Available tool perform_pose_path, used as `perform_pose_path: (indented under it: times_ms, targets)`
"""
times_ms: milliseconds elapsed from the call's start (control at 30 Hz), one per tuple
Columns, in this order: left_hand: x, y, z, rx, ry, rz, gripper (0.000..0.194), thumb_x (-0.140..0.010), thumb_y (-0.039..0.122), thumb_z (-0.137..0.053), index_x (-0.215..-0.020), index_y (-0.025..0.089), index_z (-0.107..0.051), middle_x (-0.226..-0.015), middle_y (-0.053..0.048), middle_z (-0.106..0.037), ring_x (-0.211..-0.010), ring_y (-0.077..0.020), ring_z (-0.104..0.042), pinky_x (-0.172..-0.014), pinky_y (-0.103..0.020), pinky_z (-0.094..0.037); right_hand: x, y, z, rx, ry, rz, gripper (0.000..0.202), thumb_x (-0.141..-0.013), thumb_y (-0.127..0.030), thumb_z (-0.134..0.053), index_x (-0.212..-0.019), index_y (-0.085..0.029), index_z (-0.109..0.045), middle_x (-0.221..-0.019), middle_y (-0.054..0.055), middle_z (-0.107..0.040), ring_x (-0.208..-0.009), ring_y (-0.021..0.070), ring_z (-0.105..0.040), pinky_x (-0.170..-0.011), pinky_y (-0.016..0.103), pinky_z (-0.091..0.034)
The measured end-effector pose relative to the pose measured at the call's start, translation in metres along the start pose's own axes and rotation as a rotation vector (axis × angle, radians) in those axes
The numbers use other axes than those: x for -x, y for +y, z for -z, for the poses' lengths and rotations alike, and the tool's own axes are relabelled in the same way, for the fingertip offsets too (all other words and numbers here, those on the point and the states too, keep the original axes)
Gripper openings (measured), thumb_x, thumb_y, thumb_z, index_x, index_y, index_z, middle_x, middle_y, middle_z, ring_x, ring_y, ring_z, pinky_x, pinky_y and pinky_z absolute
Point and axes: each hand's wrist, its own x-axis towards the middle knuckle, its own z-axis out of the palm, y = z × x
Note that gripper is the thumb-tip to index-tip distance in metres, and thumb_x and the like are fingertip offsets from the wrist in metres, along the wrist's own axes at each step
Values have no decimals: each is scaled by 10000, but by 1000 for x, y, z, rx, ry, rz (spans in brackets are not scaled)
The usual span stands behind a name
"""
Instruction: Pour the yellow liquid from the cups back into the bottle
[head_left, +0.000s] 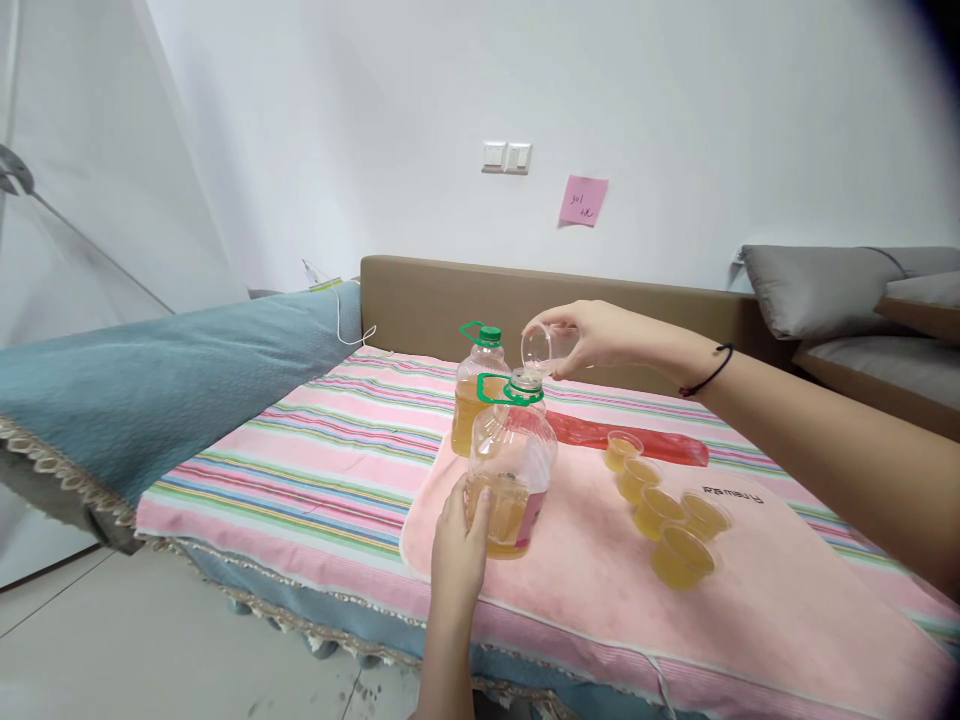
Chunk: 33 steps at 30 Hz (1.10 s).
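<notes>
Head view, cup (pixel 546 347) tipped over bottle (pixel 512 478)

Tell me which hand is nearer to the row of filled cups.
Right. The right hand tips a small clear cup over the near bottle's mouth, up-left of the filled cups. The left hand grips the near bottle, farther left.

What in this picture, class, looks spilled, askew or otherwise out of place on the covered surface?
No spill shows on the pink towel. The right hand holds a small clear cup tipped over the open mouth of the near bottle, which the left hand steadies. Five filled cups stand upright. Only the red strip behind them lies aslant.
</notes>
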Motion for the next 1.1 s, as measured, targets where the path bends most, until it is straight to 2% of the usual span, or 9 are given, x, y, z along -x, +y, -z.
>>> perform_pose_path:
  times_ms: [133,333,533,700,800,900,1100]
  targets:
    - [0,0,0,3,5,-5,486,-956,523,-428,-1334,237,-538,-1395,-101,-592,-1292,-254,-539,-1057,-391,-418,-2,0,-1,8,35,50,435,-627,-298,-784,-1058,-288,-720,-1006,28,-704,-964,273,-633,-721,350,-476]
    - [1,-1,1,9,9,5,480,-955,522,-434,-1322,234,-549,-1378,-105,-605,-1257,-257,-566,-1038,-399,-435,-6,-1,-1,49,46,148,386,-653,-302,-801,-1033,-286,-733,-995,37,-709,-879,257,-638,-726,363,-471]
    - [2,1,1,22,3,-15,465,-958,510,-435,-1315,237,-559,-1371,-99,-611,-1263,-248,-565,-1046,-384,-432,-7,-8,-4,262,96,380,438,-719,-243,-779,-1150,-281,-710,-1008,78,-685,-947,270,-571,-792,380,-462]
    - [0,-2,1,19,5,-14,483,-957,515,-439,-1330,230,-554,-1384,-107,-601,-1260,-254,-566,-1048,-394,-433,-1,-20,-8,433,164,534,346,-863,-177,-643,-1188,-281,-705,-1073,103,-673,-1064,285,-528,-837,404,-452]
    - [-1,-6,0,30,4,-14,495,-954,525,-446,-1330,223,-555,-1381,-119,-602,-1266,-265,-560,-1046,-408,-437,1,-21,-10,523,201,653,396,-907,-77,-521,-1183,-293,-704,-1101,89,-680,-1122,276,-521,-912,441,-428]
    - [-2,-7,0,26,8,-16,485,-953,524,-451,-1322,229,-559,-1386,-117,-599,-1262,-269,-562,-1049,-421,-436,3,-18,-13,599,264,739,430,-931,-56,-467,-1187,-319,-692,-1158,67,-683,-1183,269,-512,-986,488,-397]
    - [0,-4,0,35,4,-18,473,-952,531,-445,-1310,246,-568,-1377,-103,-609,-1255,-257,-572,-1044,-406,-442,21,-12,-16,596,256,774,469,-972,-59,-408,-1225,-369,-654,-1233,4,-673,-1261,208,-514,-1138,510,-322]
